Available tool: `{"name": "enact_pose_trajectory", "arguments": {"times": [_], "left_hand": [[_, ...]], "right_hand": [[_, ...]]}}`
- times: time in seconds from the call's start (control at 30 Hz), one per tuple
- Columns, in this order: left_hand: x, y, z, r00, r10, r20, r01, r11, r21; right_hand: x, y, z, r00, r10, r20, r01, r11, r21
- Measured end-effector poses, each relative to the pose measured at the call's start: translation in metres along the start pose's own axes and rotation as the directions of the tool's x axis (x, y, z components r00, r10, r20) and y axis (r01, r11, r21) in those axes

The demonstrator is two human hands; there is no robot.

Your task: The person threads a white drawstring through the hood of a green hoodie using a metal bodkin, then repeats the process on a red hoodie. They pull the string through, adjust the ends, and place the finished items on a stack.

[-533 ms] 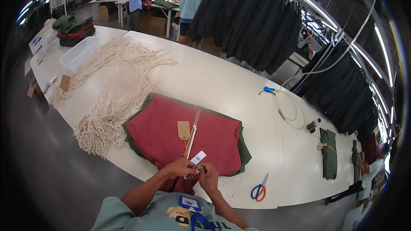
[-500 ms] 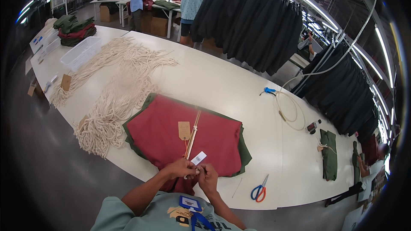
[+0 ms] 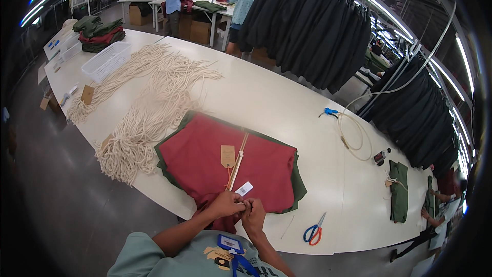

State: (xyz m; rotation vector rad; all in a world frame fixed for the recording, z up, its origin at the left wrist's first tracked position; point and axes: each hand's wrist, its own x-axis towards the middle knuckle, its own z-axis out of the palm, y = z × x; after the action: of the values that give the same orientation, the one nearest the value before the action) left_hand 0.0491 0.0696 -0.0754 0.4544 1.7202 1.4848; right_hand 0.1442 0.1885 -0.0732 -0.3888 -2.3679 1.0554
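White table point(image 3: 287, 102): basket point(image 3: 106, 60) looks empty; cords point(image 3: 148, 107) beside.

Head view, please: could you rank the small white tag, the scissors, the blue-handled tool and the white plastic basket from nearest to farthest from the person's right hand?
1. Small white tag: on the red garment, just above the right hand.
2. Scissors: on the table to the right.
3. Blue-handled tool: farther up, to the right.
4. White plastic basket: far upper left.
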Motion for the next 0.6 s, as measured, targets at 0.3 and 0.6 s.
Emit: {"name": "enact_pose_trajectory", "arguments": {"times": [0.3, 0.6], "left_hand": [[0.004, -0.003, 0.008, 0.918, 0.366, -0.15, -0.347, 0.927, 0.142], [0.005, 0.009, -0.018, 0.942, 0.337, -0.007, -0.304, 0.86, 0.41]], "right_hand": [[0.003, -0.013, -0.009, 0.994, 0.11, 0.008, -0.11, 0.989, 0.101], [0.021, -0.003, -0.01, 0.988, 0.078, 0.134, -0.098, 0.985, 0.144]]}}
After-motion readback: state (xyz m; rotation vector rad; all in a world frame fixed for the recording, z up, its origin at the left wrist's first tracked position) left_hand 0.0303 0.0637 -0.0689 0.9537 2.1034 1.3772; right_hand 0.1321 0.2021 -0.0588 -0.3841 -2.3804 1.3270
